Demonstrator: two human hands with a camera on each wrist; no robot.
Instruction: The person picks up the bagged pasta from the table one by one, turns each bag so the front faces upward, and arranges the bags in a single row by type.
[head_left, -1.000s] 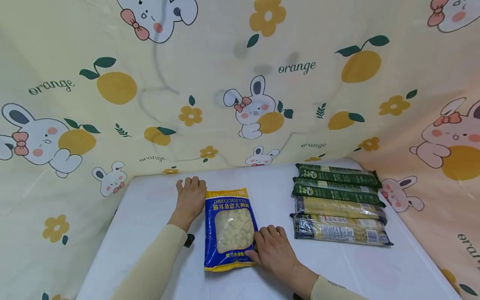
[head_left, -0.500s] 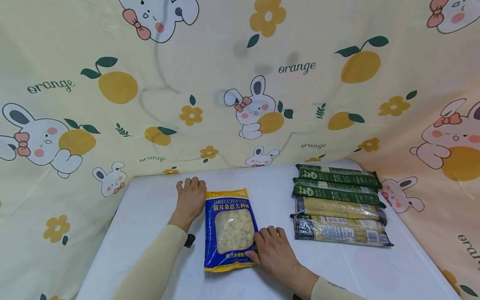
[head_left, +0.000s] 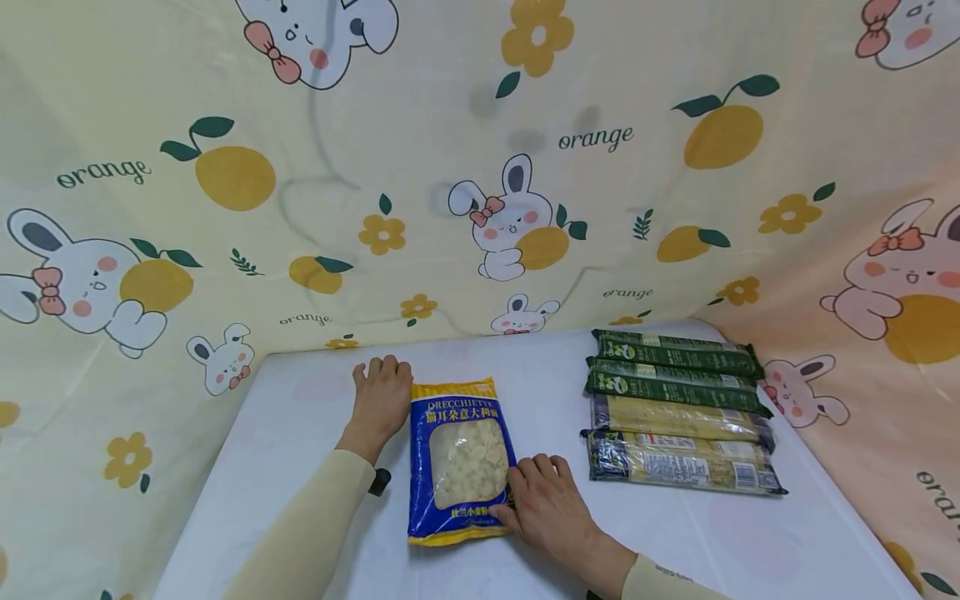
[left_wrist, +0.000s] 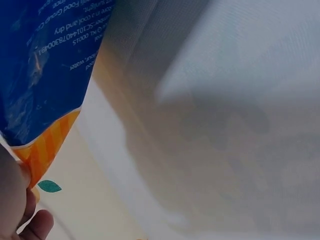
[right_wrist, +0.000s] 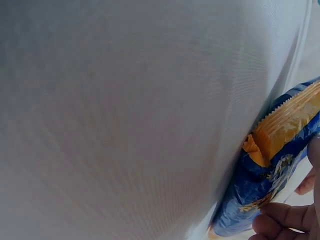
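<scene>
Right hand (head_left: 551, 507) grips lower right edge of blue-and-yellow plastic pasta bag (head_left: 468, 460), between both hands at white-covered table (head_left: 277, 467); left hand (head_left: 379, 402) pinches its upper left corner. Four long green-and-clear plastic packs (head_left: 678, 415) lie right; behind, cream rabbit-print cloth (head_left: 420, 108).

Blue-and-yellow pasta bag (head_left: 463, 460) among greens, creams and white

The pasta bag is deep blue with yellow ends and a clear window (head_left: 471, 467) showing off-white pieces; the left wrist view shows an end striped in orange and yellow, with white print on the blue. Two packets (head_left: 675, 383) are dark green with pale lettering; the third packet (head_left: 675, 413) is straw-yellow with dark ends, the nearest packet (head_left: 682, 460) pale yellow with a white label. The table (head_left: 660, 542) is white, the sleeves (head_left: 300, 521) cream. The backdrop (head_left: 420, 125), cream turning peach at the right, carries white rabbits (head_left: 516, 232), orange-yellow fruit (head_left: 235, 177) and green leaves (head_left: 212, 127).
</scene>
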